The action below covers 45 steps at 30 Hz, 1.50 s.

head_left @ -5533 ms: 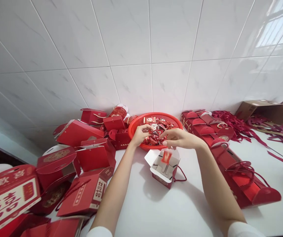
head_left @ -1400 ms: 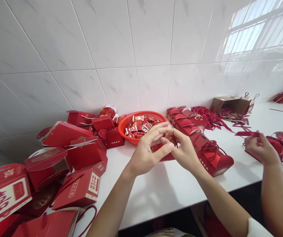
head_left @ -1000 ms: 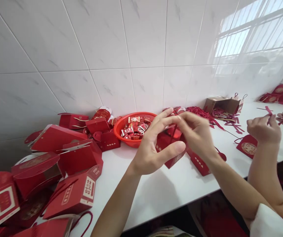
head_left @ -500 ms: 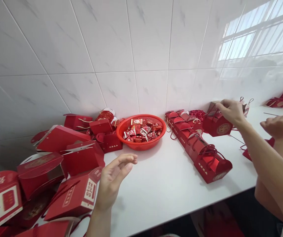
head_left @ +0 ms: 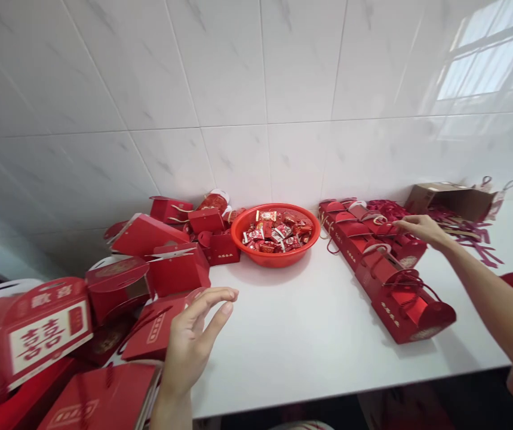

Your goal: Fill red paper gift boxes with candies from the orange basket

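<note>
Now that the red gift box (head_left: 411, 254) has moved over beside the row of boxes (head_left: 348, 246), that group gains one; we cannot tell whether our right hand (head_left: 424, 230) grips it. Our left hand (head_left: 187, 352) hovers empty, loosely open.

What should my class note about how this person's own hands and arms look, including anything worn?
The left hand and right hand show no glove, ring, watch or bracelet. The left forearm and right forearm are uncovered where visible; no sleeve shows.
</note>
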Tool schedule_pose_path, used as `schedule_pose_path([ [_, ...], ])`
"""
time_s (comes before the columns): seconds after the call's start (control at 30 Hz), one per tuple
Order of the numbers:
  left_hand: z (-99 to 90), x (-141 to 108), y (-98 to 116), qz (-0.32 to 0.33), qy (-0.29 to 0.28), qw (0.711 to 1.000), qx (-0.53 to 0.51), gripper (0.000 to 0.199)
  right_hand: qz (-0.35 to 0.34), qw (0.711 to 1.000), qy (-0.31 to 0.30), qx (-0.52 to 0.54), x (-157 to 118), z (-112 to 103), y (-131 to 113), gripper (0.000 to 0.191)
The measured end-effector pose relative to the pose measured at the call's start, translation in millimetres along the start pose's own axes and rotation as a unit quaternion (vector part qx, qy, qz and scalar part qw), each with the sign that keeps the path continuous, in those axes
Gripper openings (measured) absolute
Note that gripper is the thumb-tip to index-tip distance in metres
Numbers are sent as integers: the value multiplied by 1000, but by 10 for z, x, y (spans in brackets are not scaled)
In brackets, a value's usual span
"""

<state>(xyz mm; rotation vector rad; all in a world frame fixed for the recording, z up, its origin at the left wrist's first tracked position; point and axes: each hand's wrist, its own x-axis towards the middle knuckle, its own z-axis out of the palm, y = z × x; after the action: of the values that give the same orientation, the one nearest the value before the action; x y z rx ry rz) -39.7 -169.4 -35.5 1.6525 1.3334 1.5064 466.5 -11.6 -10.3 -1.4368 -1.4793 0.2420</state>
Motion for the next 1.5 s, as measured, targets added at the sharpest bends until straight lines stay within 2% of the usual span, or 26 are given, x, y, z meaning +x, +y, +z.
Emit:
schedule_pose_path([
  [0.03,-47,-26,18,13,17,999,38,18,26,998,-28,-50,56,-22,-67,32],
  [0.1,-145,-74,70,42,64,990,121,17,108,960,-102,-236,186,-33,-284,28],
  [0.13,-193,-97,101,56,93,981,161,17,113,944,-106,-293,244,-13,-432,27],
  [0.17,-241,-117,131,66,125,970,199,18,77,944,-102,-304,285,29,-603,25],
  [0.23,-334,-148,171,68,180,945,266,19,10,956,-117,-269,295,181,-982,17],
  [0.33,-462,-165,134,29,204,917,342,24,-111,956,-213,-170,108,540,-1539,3],
  [0.37,-498,-161,92,9,198,912,360,26,-156,944,-257,-136,0,677,-1699,3],
  [0.43,-550,-137,-23,-35,173,904,389,33,-238,897,-367,-66,-251,953,-1967,10],
  [0.5,-571,-98,-151,-82,139,895,416,43,-286,861,-420,-25,-510,1219,-2161,11],
  [0.57,-558,-58,-260,-135,112,879,443,54,-320,828,-459,-30,-739,1481,-2286,15],
  [0.67,-492,-33,-336,-197,84,854,475,60,-351,783,-508,-75,-988,1891,-2358,28],
  [0.73,-426,-63,-329,-208,59,845,489,56,-327,777,-532,-79,-1102,2169,-2331,37],
  [0.8,-343,-133,-294,-205,28,845,493,52,-267,790,-549,-52,-1194,2429,-2248,49],
  [0.87,-247,-228,-249,-196,-8,852,485,51,-167,799,-578,22,-1273,2649,-2130,58],
  [0.97,-111,-364,-186,-165,-65,869,461,49,-3,780,-605,160,-1371,2900,-1953,64],
  [1.03,-49,-419,-145,-148,-91,883,436,47,53,762,-606,222,-1412,3027,-1871,63],
  [1.1,-16,-439,-102,-139,-110,898,404,47,79,753,-596,268,-1432,3126,-1824,51],
  [1.17,1,-436,-57,-130,-127,913,365,46,108,755,-574,297,-1428,3183,-1796,37],
  [1.3,24,-411,26,-93,-141,949,267,37,147,756,-558,311,-1338,3092,-1744,35],
  [1.43,25,-362,82,-89,-109,977,161,30,139,727,-585,332,-1175,2712,-1736,28],
  [1.5,20,-307,85,-74,-56,987,133,27,114,738,-567,348,-1111,2469,-1779,23],
])
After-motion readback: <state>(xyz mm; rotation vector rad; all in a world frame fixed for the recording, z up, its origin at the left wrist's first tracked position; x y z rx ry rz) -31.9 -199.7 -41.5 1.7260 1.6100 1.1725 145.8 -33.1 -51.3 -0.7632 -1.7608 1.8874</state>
